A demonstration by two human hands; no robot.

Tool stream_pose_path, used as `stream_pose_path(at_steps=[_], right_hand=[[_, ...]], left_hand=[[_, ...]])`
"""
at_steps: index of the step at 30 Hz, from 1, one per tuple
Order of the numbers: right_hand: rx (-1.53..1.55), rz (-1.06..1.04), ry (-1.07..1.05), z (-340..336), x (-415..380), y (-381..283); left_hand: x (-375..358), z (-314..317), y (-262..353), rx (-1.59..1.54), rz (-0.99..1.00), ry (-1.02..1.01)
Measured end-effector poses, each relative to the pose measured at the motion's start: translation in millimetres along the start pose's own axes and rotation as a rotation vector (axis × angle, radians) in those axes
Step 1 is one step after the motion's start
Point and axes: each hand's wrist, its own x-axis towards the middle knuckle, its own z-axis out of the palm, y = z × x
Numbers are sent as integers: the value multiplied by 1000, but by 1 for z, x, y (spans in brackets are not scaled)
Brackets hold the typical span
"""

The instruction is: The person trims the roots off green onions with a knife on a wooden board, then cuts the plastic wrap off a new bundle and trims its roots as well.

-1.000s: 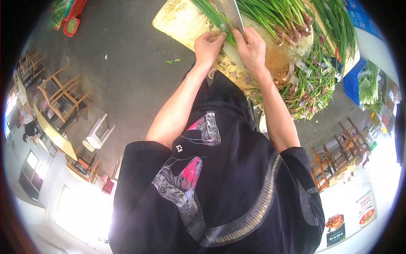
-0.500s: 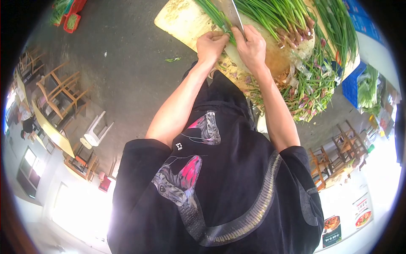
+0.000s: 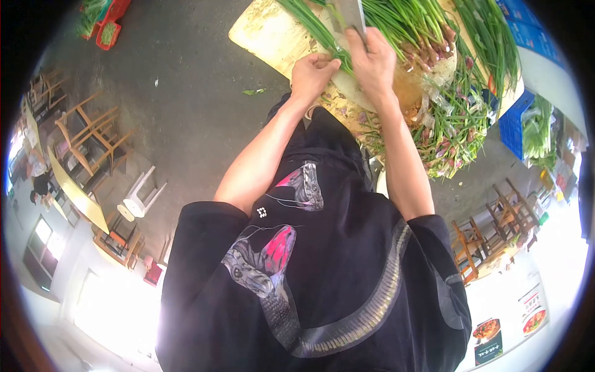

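Observation:
A slim bunch of scallions (image 3: 315, 26) lies slantwise at the top of the view. Closed on its near end is my left hand (image 3: 313, 75), thumb and fingers pressed together. Just to the right, my right hand (image 3: 375, 67) grips a knife (image 3: 354, 13), its broad blade pointing away from me beside the bunch. The knife's handle is mostly hidden in my fingers. A larger heap of scallions (image 3: 403, 28) with reddish root ends rests right of the blade. All this is on a yellowish board (image 3: 260, 28).
Scallion trimmings (image 3: 449, 133) pile up at the board's right near edge, with bits of clear plastic. More scallions (image 3: 489, 43) lie at far right. Blue crates (image 3: 513, 127) stand beyond. Wooden chairs (image 3: 90, 133), a white stool (image 3: 144, 193) and red baskets (image 3: 108, 35) are around the floor.
My right hand has moved up slightly and turned the knife, so the blade's flat face shows more. My left hand has shifted a little, still on the scallion bunch.

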Motion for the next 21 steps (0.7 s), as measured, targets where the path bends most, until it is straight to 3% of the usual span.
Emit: stream_pose_path(at_steps=[5,14,21], right_hand=[[-121,98,50,-43,-28,-1],[-99,98,-137,-22,-36,24],[-101,10,-129,-12,-33,22]], left_hand=[[3,-8,3,-35,-6,2],[9,-9,7,-6,-31,6],[9,-6,9,-11,-53,47]])
